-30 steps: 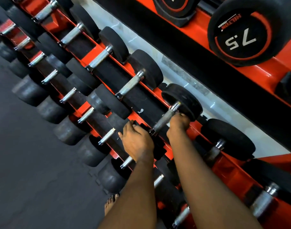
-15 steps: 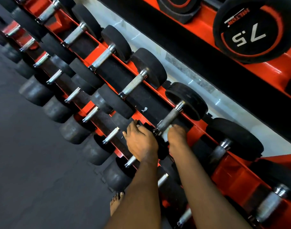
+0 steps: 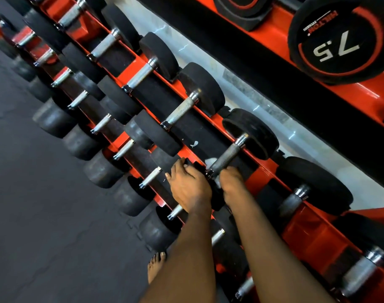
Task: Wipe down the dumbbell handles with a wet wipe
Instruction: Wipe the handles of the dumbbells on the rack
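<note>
Steel handle (image 3: 227, 157): knurled bar of the dumbbell being worked on. It lies across the red rack (image 3: 313, 232), running from the front rail up to the back rail, and most of its length is bare.
Wet wipe (image 3: 211, 161): white, wrapped about the near end of the handle by the front rail. One corner shows to the left of the bar and a scrap shows by the right hand. The wrap puts cloth on the full circumference at once.
Right hand (image 3: 232, 180): curled round the wipe and bar at the near end. The fingertips are hidden beneath the bar.
Left hand (image 3: 190, 184): laid over the near head (image 3: 216, 199), fingers bent over its upper edge and gripping it. Probable purpose: to stop the dumbbell rolling in its cradle during rubbing.
Far head (image 3: 252, 133): black rubber, seated at the back rail, untouched.
Step in hand: judged to be one end of a wiping stroke along this bar.
Neighbouring dumbbells (image 3: 182, 111): ranked along both tiers of the rack, with no hand on them. Whether they have been wiped cannot be told.
Bare foot (image 3: 156, 266): on the dark floor beneath the front edge of the rack. Caution: a dislodged weight would fall close to it.
</note>
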The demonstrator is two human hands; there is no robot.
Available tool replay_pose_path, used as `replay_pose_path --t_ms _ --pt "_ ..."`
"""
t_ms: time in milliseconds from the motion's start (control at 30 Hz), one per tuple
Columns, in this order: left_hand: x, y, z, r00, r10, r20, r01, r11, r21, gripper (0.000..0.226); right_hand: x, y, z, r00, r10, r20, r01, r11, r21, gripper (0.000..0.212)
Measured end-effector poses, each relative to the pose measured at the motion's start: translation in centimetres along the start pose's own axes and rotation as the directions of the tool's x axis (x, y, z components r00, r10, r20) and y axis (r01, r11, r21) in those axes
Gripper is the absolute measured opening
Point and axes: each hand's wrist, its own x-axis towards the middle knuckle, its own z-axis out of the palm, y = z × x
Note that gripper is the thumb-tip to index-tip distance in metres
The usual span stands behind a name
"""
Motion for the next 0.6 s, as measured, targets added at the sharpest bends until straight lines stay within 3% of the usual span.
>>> replay_pose_path --t_ms 100,167,233,300,333,400,433,467,500,600 --pt "0.0 0.0 0.0 1.0 0.011 -0.003 -0.011 1.0 -0.012 0.05 -1.9 0.7 -1.9 0.999 -0.025 0.04 0.027 0.998 -0.057 0.02" --pt "0.0 -0.1 0.2 1.0 -0.002 0.001 0.002 1.0 -0.001 0.051 -3.1 -0.4 -4.0 0.977 -0.199 -0.071 0.205 0.975 0.088 0.02" --pt "0.0 -0.1 0.1 1.0 0.001 -0.001 -0.001 1.0 0.01 0.051 -3.8 -2.5 -4.9 0.854 -0.476 -0.212 0.458 0.879 -0.129 0.036" --pt "0.0 -0.1 0.1 1.0 0.002 0.001 -0.002 1.0 0.007 0.051 -2.6 -3.0 -4.5 0.666 -0.738 -0.111 0.641 0.642 -0.421 0.046" --pt "0.1 -0.1 0.1 1.0 0.006 0.0 -0.006 1.0 0.004 0.05 -2.3 -2.8 -4.3 0.591 -0.804 0.06 0.711 0.484 -0.51 0.045" --pt "0.2 -0.3 0.2 1.0 0.006 -0.007 -0.006 1.0 0.007 0.051 -1.5 -1.2 -3.6 0.392 -0.818 0.421 0.835 0.124 -0.536 0.043" --pt "0.3 -0.3 0.3 1.0 0.009 -0.009 -0.008 1.0 0.011 0.051 -1.1 -0.5 -3.9 0.279 -0.787 0.55 0.855 -0.056 -0.515 0.046" --pt "0.2 -0.3 0.3 1.0 0.01 -0.009 -0.01 1.0 0.015 0.051 -0.4 -0.4 -4.3 0.214 -0.753 0.622 0.833 -0.191 -0.519 0.048" --pt "0.2 -0.3 0.3 1.0 0.009 -0.008 -0.009 1.0 0.022 0.051 0.5 -0.7 -4.9 0.237 -0.724 0.647 0.786 -0.248 -0.566 0.048" --pt "0.1 -0.1 0.2 1.0 0.003 -0.007 -0.002 1.0 0.031 0.05 1.7 -2.3 -6.2 0.442 -0.739 0.509 0.638 -0.141 -0.757 0.043"
